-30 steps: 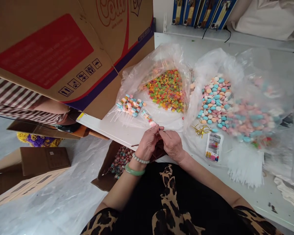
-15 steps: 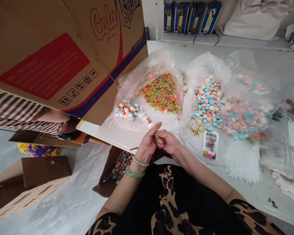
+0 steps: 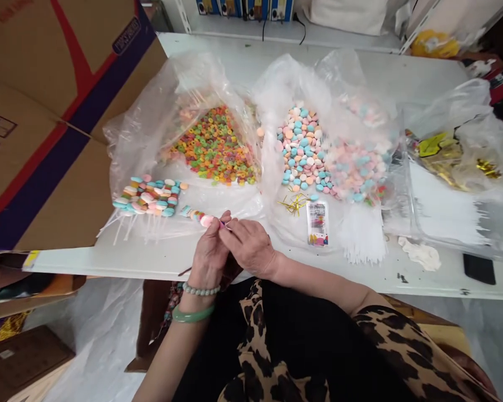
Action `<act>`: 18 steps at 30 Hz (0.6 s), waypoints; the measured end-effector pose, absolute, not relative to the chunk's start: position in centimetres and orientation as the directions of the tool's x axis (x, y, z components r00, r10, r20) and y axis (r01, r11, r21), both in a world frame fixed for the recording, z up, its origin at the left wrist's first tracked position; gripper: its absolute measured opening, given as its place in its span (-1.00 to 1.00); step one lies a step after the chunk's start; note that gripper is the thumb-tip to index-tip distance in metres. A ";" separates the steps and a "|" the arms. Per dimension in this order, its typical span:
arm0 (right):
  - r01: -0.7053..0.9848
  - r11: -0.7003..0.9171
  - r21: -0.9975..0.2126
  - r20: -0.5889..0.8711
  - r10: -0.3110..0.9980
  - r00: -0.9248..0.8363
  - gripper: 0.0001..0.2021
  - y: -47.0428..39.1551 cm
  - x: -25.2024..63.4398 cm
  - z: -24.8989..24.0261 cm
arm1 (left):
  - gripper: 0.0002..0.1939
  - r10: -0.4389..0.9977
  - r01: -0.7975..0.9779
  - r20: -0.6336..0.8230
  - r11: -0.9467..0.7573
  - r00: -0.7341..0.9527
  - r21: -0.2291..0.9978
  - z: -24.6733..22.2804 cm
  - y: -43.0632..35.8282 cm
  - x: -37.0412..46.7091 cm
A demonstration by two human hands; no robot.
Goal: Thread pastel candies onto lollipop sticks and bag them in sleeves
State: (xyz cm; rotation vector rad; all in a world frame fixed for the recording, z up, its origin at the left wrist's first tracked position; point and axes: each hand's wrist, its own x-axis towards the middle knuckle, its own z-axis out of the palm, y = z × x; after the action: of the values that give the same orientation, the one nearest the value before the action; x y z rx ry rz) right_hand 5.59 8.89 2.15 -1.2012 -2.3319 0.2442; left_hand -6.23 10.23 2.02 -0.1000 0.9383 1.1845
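My left hand (image 3: 209, 248), wearing a beaded bracelet and a green bangle at the wrist, grips the near end of a candy skewer (image 3: 197, 216). Its colourful candies point up and left, apparently inside a clear sleeve with a printed label. My right hand (image 3: 249, 245) has its fingers bent and pressed in at the same end, against my left thumb. Whatever they pinch there is hidden. Left of my hands lies a pile of strung candies (image 3: 148, 195) with white sticks poking out. Gold twist ties (image 3: 294, 204) and a printed packet (image 3: 317, 224) lie to the right.
Clear bags hold ring-shaped candies (image 3: 218, 148) and pastel round candies (image 3: 304, 148). White sticks (image 3: 364, 231) lie at the right, near a clear plastic tray (image 3: 411, 190) and a black phone-like object (image 3: 479, 268). A large cardboard box (image 3: 88, 184) blocks the left side.
The view has swung right and the things have shifted left in it. My right hand has turned, its back now facing up, with the fingers across the skewer's near end. My left hand keeps its grip.
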 end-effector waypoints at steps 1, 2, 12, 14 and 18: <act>0.705 0.644 -0.297 0.417 0.752 -0.511 -0.75 8.9 5.6 1.9 | -0.80 0.719 -0.833 -0.692 0.422 0.066 0.359 2.5 10.4 -5.8; 0.699 0.667 -0.258 0.462 0.721 -0.517 -0.75 9.0 5.6 1.7 | -0.79 0.694 -0.842 -0.716 0.427 0.072 0.329 3.0 10.6 -5.2; -0.019 -0.267 -0.964 -0.252 0.928 -0.274 -0.73 12.3 7.5 2.9 | -0.78 0.849 -0.676 -0.517 0.445 0.109 0.587 3.4 10.0 -3.9; -0.208 -0.557 -0.804 -0.427 0.784 -0.451 -0.78 12.1 8.0 3.0 | -0.67 0.878 -0.543 -0.448 0.461 0.168 0.702 3.4 9.4 -4.6; -0.312 -0.728 -0.611 -0.492 0.657 -0.571 -0.83 11.1 9.3 2.8 | -0.72 0.875 -0.286 -0.423 0.479 0.236 0.830 3.7 8.3 -5.5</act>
State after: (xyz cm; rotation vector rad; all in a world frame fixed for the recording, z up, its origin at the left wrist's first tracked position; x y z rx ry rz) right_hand 9.30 11.14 2.83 -0.9794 -0.6313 2.2868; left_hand -5.51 8.30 3.75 0.6938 1.0364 0.8896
